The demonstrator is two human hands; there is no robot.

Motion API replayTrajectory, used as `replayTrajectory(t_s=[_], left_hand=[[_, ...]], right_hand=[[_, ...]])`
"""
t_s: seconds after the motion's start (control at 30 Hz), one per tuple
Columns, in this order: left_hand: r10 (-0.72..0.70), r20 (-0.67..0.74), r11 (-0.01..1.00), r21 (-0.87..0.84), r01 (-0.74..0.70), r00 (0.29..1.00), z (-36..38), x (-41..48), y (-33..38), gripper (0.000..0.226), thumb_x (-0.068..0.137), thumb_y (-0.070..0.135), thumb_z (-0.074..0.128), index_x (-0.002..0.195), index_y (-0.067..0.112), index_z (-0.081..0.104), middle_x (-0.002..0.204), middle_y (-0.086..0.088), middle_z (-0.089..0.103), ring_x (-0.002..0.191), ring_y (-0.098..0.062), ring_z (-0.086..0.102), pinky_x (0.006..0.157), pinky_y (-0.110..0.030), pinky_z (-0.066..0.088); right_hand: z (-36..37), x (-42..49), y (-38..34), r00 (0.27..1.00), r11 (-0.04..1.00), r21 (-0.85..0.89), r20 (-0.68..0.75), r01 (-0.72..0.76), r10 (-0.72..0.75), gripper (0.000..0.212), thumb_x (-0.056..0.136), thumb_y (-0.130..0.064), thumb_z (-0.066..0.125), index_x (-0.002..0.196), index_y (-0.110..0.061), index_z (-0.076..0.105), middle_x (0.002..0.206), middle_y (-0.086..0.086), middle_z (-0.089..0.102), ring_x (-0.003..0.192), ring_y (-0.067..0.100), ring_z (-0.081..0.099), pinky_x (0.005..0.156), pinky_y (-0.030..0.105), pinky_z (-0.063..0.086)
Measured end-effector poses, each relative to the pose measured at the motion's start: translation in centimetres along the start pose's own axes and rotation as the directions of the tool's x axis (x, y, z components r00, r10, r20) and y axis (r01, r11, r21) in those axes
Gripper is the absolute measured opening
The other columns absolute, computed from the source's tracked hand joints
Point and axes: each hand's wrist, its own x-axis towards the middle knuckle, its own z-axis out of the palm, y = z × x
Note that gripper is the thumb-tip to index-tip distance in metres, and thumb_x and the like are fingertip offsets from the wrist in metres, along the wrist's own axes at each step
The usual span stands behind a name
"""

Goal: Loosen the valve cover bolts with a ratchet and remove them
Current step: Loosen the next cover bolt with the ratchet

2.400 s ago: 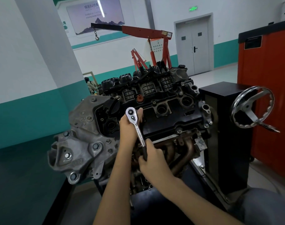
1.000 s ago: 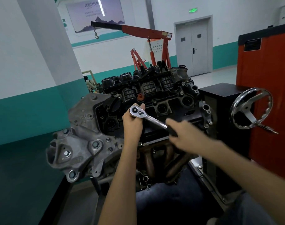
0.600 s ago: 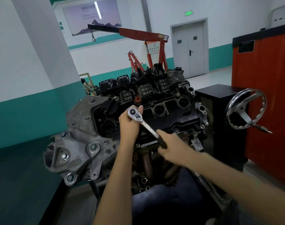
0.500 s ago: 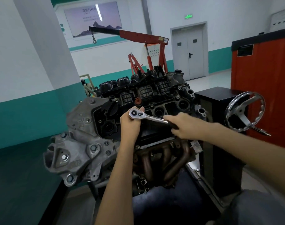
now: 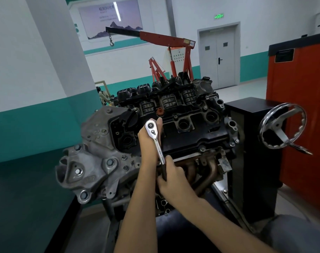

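White walls (image 5: 18,61) w/ teal band (image 5: 27,128), grey double door (image 5: 218,57), red hoist (image 5: 162,38), orange cabinet (image 5: 301,79).

Your ratchet (image 5: 156,141) is bright chrome with a black grip; the valve cover (image 5: 192,141) is black, the exhaust manifold (image 5: 212,171) rusty brown, the engine hoist (image 5: 166,38) red, the cabinet (image 5: 301,106) orange.

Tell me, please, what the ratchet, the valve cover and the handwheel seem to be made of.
Ratchet: looks like polished chromed steel, bright with mirror glints; its grip end is matt black, probably rubber or plastic. Valve cover: black, dull moulded look with ribs, likely plastic, though painted metal is possible. Handwheel: shiny chromed or polished metal, with sharp reflections on the rim.
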Motion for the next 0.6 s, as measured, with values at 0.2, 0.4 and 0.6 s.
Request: replayTrajectory(t_s=[0.2,0.4,0.6], left_hand=[[0.092,0.154,0.992,0.073,-0.105,0.984,-0.8,0.5,-0.3,0.046,0.095,0.021,0.062,0.057,0.02,0.036,0.055,0.009,0.035,0.057,-0.008,0.032,0.056,-0.021,0.03],[0.062,0.133,0.998,-0.005,-0.062,0.989,-1.3,0.4,-0.3,0.043,0.094,0.001,0.054,0.06,0.027,0.055,0.07,0.012,0.063,0.081,0.002,0.062,0.077,-0.014,0.046],[0.087,0.048,0.996,-0.007,-0.086,0.995,0.1,-0.5,0.0,0.043,0.097,0.011,0.059,0.065,0.013,0.031,0.061,0.002,0.027,0.058,-0.007,0.026,0.057,-0.014,0.031]], right_hand=[[-10.5,3.0,1.5,0.972,0.898,-0.41,0.225,0.159,-0.069,0.035,0.086,-0.007,0.058,0.119,-0.015,0.049,0.072,-0.001,0.049,0.053,0.008,0.046,0.05,0.016,0.036],[-15.8,8.4,-0.6,0.94,0.487,-0.804,0.286,0.341,-0.186,0.033,0.092,-0.018,0.055,0.122,-0.021,0.044,0.079,0.001,0.054,0.07,0.026,0.058,0.061,0.032,0.044],[-5.5,0.1,1.6,1.0,0.971,-0.237,-0.018,-0.007,0.003,0.023,0.086,-0.011,0.057,0.096,-0.022,0.04,0.068,0.001,0.05,0.057,0.017,0.052,0.051,0.026,0.043]])
